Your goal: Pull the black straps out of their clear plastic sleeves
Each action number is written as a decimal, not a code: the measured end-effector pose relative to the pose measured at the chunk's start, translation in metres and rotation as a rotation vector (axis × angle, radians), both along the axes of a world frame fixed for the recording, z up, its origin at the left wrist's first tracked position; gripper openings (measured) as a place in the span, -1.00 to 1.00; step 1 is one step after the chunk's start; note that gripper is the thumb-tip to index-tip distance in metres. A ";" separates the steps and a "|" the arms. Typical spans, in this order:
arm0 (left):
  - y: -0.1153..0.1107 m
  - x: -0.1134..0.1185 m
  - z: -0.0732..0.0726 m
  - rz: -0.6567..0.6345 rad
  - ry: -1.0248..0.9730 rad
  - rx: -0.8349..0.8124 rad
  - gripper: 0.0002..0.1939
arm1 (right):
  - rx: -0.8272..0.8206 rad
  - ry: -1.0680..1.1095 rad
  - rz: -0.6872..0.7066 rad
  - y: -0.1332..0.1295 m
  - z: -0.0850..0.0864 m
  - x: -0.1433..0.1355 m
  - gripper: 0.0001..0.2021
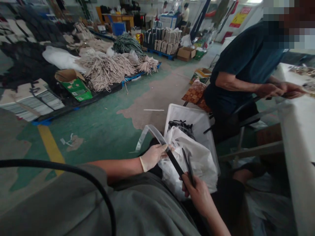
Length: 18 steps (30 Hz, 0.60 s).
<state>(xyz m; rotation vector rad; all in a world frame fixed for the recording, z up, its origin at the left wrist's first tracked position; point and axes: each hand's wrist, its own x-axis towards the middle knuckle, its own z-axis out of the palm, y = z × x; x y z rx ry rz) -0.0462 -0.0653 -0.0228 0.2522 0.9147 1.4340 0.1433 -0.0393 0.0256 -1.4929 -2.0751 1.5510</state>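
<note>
Left hand (152,158) pinches upper end of black strap (175,161), clear strip (157,134) extending beyond; right hand (197,192) clamped on lower end, I guess for tension between grips. Dark pronged tool (190,169), maybe scissors, juts from right grip. White bag (201,157) below.

Gloved left fingers (161,149) hold a black strip (174,161); right fingers (187,183) hold it too, with what may be scissors (190,168).

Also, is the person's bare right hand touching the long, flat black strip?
Touching. The head view shows the lower end of the flat black strip held in the right hand's grip.
</note>
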 end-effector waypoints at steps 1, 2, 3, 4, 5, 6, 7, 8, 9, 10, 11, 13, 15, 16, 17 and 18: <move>-0.003 0.005 -0.002 -0.071 -0.001 0.018 -0.56 | 0.012 -0.009 -0.022 0.000 -0.001 -0.003 -0.55; -0.005 0.010 -0.004 -0.146 -0.007 0.043 -0.58 | 0.025 -0.010 -0.036 0.001 -0.001 -0.006 -0.55; -0.006 0.015 -0.005 -0.204 -0.017 0.067 -0.58 | 0.037 -0.006 -0.042 0.002 0.000 -0.009 -0.55; -0.006 0.018 -0.005 -0.226 -0.030 0.078 -0.58 | 0.041 -0.002 -0.036 0.002 0.000 -0.011 -0.55; -0.005 0.018 -0.005 -0.206 -0.041 0.071 -0.58 | 0.032 0.002 -0.021 0.003 0.001 -0.010 -0.55; -0.002 0.016 -0.005 -0.155 -0.050 0.043 -0.58 | 0.014 0.002 -0.006 0.003 0.001 -0.008 -0.55; 0.001 0.012 -0.005 -0.094 -0.058 0.004 -0.56 | -0.009 -0.002 0.003 0.002 0.001 -0.005 -0.55; 0.004 0.009 -0.005 -0.041 -0.066 -0.033 -0.54 | -0.030 -0.011 0.008 0.001 0.000 -0.001 -0.55; 0.006 0.006 -0.006 -0.016 -0.074 -0.061 -0.51 | -0.046 -0.025 0.001 0.000 -0.001 0.003 -0.55; 0.006 0.005 -0.007 -0.028 -0.082 -0.074 -0.50 | -0.054 -0.042 -0.014 -0.001 -0.002 0.005 -0.55; 0.005 0.008 -0.008 -0.070 -0.090 -0.068 -0.50 | -0.053 -0.058 -0.029 -0.002 -0.003 0.006 -0.55; 0.000 0.019 -0.010 -0.210 -0.099 -0.021 -0.52 | -0.036 -0.075 -0.058 -0.002 -0.004 0.003 -0.55; -0.004 0.032 -0.011 -0.320 -0.097 0.022 -0.53 | -0.022 -0.074 -0.077 -0.001 -0.004 0.001 -0.54; -0.004 0.035 -0.011 -0.326 -0.089 0.021 -0.52 | -0.024 -0.069 -0.076 -0.002 -0.003 0.002 -0.54; -0.002 0.035 -0.011 -0.296 -0.081 -0.002 -0.52 | -0.034 -0.064 -0.065 -0.003 -0.002 0.006 -0.54; 0.001 0.032 -0.011 -0.244 -0.073 -0.037 -0.52 | -0.047 -0.061 -0.051 -0.005 -0.002 0.011 -0.55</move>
